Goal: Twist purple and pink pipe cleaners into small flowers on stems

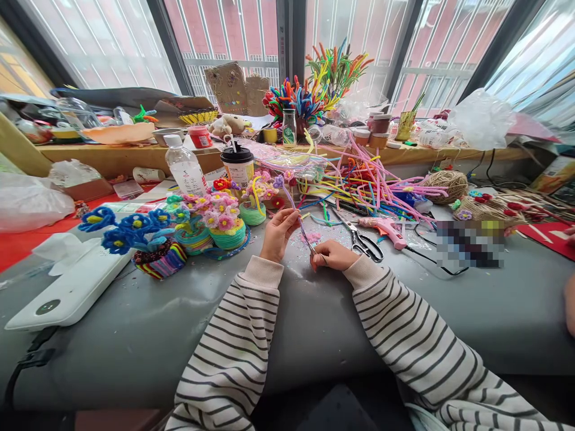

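Note:
A thin purple pipe cleaner runs slantwise between my two hands above the grey table. My left hand pinches its upper part, and a free length sticks up past the fingertips. Closed around the lower end is my right hand; whether a small tool is also in those fingers I cannot tell. Pink scraps lie on the table just behind my hands. Black-handled scissors and a pink glue gun rest to the right of my right hand. Pipe-cleaner flowers in small pots stand left of my left hand.
Loose pipe cleaners are heaped behind the tools. A lidded cup and a plastic bottle stand at back left. A white device lies at left. A twine ball sits at right. Another person's hand shows at the right edge.

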`<state>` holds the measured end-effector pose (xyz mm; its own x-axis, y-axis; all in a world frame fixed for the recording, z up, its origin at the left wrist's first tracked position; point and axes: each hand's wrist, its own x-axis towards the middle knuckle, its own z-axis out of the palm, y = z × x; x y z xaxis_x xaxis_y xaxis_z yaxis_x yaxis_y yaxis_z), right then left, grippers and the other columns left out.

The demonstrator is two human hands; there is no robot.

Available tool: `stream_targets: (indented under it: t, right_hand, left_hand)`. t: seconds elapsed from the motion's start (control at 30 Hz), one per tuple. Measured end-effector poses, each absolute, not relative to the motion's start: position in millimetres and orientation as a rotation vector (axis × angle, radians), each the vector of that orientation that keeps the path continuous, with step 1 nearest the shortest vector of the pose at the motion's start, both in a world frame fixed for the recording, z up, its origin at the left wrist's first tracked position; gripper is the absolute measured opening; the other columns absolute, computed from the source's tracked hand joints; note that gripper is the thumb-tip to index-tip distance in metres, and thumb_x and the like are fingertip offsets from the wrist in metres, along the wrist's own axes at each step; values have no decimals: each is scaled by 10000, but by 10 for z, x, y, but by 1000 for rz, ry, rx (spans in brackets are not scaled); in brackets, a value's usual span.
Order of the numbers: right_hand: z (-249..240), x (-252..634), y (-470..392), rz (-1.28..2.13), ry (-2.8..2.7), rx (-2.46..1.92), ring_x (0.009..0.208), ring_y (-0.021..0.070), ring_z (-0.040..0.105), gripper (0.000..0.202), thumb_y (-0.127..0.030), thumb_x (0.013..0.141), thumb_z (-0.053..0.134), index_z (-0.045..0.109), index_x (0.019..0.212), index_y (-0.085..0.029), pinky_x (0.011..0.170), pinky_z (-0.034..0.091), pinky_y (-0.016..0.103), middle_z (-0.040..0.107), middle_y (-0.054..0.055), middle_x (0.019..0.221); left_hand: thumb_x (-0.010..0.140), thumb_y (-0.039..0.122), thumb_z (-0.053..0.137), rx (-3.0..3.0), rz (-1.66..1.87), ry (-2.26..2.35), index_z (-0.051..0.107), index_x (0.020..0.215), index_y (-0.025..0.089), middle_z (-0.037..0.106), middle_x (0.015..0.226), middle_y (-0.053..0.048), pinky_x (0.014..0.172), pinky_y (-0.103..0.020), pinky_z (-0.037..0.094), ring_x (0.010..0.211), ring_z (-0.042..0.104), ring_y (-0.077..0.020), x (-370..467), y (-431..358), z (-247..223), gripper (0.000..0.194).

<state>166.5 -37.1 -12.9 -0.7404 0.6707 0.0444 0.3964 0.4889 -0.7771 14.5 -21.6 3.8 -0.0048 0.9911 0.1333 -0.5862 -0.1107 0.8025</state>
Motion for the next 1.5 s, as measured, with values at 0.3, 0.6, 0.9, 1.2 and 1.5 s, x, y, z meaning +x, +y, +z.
stream_targets:
  t: [0.3, 0.6, 0.9, 1.2, 1.5]
  right_hand:
    - [-109, 1675, -383, 1107, -2399, -828, 491, 84, 397, 671, -703, 625, 267, 569, 589, -105, 483, 282, 218, 515, 17, 549]
    - [-107, 1638, -401, 1018, -2272, -990, 417, 57, 323, 535, -613, 627, 418, 517, 456, -115, 430, 229, 207, 398, -27, 408]
    - [-117, 1611, -408, 971, -2145, -1100, 394, 41, 285, 455, -518, 590, 534, 427, 369, -135, 406, 216, 193, 382, -46, 356]
    - [-147, 1606, -390, 966, -2110, -1114, 400, 44, 333, 463, -495, 608, 534, 397, 346, -139, 422, 252, 182, 408, -36, 356]
    - [-142, 1645, -374, 960, -2240, -1104, 411, 54, 332, 577, -641, 637, 375, 551, 481, -114, 430, 235, 201, 421, -22, 409]
  left_hand:
    - [512, 196, 668, 854, 1502, 671, 596, 674, 157, 600, 649, 21, 622, -197, 413, 590, 541, -58, 155, -224, 38, 181]
    - [508, 196, 671, 834, 1533, 697, 590, 652, 154, 591, 624, 30, 603, -178, 412, 583, 533, -49, 157, -221, 48, 170]
    - [515, 197, 669, 826, 1581, 670, 574, 661, 155, 584, 613, 39, 610, -171, 412, 570, 537, -40, 148, -204, 45, 179]
    - [511, 220, 670, 785, 1657, 709, 558, 674, 156, 556, 594, 49, 623, -194, 413, 554, 533, -43, 134, -170, 12, 208]
    - [507, 215, 668, 794, 1619, 704, 563, 665, 155, 566, 600, 47, 602, -188, 409, 543, 521, -40, 145, -196, 40, 199]
